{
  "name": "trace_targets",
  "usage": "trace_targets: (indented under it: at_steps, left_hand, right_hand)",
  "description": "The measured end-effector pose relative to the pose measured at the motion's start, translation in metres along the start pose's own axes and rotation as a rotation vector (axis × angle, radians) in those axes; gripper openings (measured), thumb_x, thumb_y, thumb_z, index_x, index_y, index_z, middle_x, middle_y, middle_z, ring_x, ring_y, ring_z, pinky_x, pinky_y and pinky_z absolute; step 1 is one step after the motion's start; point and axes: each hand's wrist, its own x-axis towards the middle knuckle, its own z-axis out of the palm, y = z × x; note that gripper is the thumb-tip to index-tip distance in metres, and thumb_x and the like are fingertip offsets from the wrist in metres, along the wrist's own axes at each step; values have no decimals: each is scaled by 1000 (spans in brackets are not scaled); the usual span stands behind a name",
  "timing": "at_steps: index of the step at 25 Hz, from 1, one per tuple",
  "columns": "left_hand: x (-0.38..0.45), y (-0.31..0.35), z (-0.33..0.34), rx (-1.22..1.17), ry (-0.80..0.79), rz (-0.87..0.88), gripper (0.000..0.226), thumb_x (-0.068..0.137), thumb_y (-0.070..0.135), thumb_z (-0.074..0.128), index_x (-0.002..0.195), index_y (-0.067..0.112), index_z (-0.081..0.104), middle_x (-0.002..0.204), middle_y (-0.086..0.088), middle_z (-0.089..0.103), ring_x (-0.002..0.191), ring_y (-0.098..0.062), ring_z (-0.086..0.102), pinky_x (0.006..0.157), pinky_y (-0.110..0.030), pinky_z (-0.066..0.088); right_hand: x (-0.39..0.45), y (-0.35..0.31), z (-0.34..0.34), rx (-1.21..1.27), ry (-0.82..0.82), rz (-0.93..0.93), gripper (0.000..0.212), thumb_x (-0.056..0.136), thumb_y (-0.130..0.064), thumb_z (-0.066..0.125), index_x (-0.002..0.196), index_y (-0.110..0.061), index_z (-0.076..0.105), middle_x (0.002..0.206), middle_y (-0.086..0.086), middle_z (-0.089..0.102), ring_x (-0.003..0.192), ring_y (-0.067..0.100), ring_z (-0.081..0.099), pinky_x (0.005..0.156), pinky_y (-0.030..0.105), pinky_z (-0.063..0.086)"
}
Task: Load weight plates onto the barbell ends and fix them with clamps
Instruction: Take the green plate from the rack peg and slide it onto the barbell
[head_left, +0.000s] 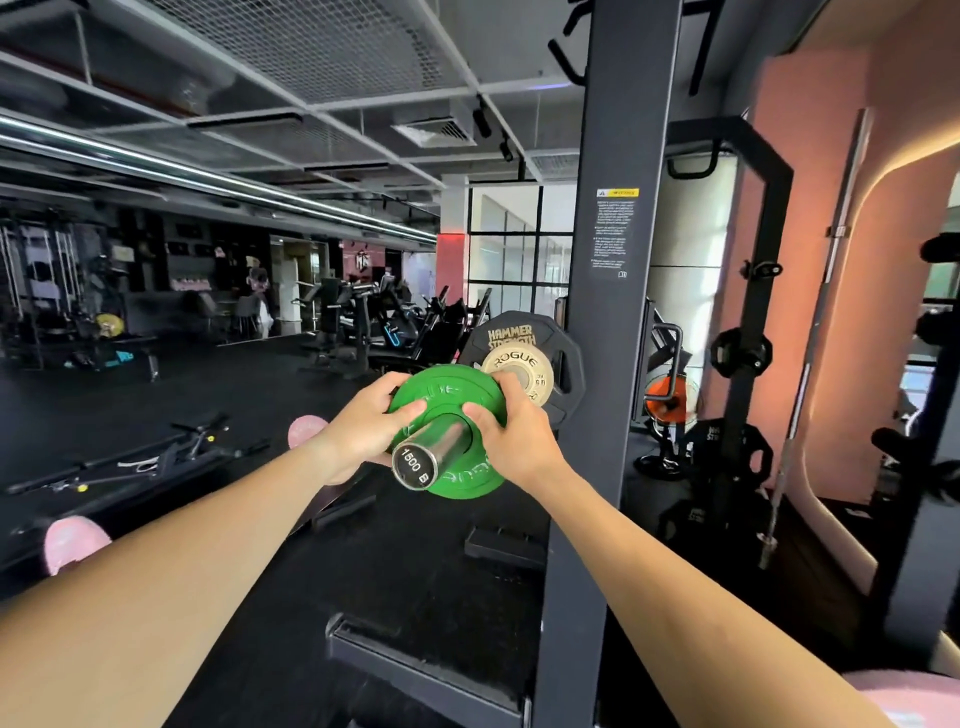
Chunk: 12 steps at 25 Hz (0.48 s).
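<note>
A small green weight plate (451, 389) sits on the chrome barbell sleeve (425, 451), whose end cap faces me. My left hand (363, 421) grips the plate's left rim and my right hand (511, 431) grips its right rim. Further along the sleeve behind it are a cream plate marked ROGUE (519, 361) and a large black plate marked HAMMER STRENGTH (511, 332). I see no clamp.
The dark rack upright (608, 312) stands just right of the sleeve. Black plates (740, 353) hang on a storage post at right, beside a spare bar (815, 332) leaning upright. A bench (156, 457) lies on the black floor at left.
</note>
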Motion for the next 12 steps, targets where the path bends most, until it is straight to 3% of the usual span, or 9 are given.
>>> trace_targets:
  at_steps: [2,3,4,5,7,10,12]
  left_hand:
    - [20,-7,6,18,-1,19,24,102,27,59,125,29,57,102,-1,74,70,-7,73,47,-30,57]
    - [32,-10,10,26,-8,37,23,101,28,60,124,30,58,109,0,75,87,-12,74,68,-38,63]
    - [45,-14,13,33,-21,56,22,101,27,60,123,31,59,113,1,75,100,-14,73,88,-41,60]
    - [58,-18,17,43,-33,77,21,101,26,61,121,32,59,114,3,75,105,-13,71,98,-41,55]
    - [84,-25,23,46,-65,100,20,101,23,61,118,32,60,114,2,76,107,-13,71,101,-40,53]
    - [128,-33,35,-5,-110,75,19,100,23,62,118,30,61,113,-2,76,105,-21,73,93,-44,58]
    - [158,-37,43,12,-112,73,18,100,22,62,115,32,61,114,-5,75,99,-18,74,86,-41,61]
  right_hand:
    - [16,15,0,4,14,-18,35,100,-31,59,131,-19,47,106,2,67,100,28,64,81,34,50]
    - [25,24,-1,9,24,-24,36,100,-31,59,132,-19,47,107,2,67,100,27,64,82,35,51]
    - [34,33,-1,15,33,-25,36,100,-31,59,132,-20,48,108,3,68,100,26,64,84,37,52]
    - [44,43,-1,19,42,-24,35,100,-31,59,132,-21,48,109,3,69,100,25,64,85,39,53]
    - [61,62,-2,26,59,-19,33,100,-31,58,130,-22,48,107,3,69,100,24,64,87,40,54]
    - [91,92,-5,25,84,-4,35,100,-31,58,133,-23,47,111,2,69,103,23,64,92,42,53]
    - [113,111,-8,8,111,2,40,99,-30,61,136,-24,47,118,0,69,109,21,63,97,39,50]
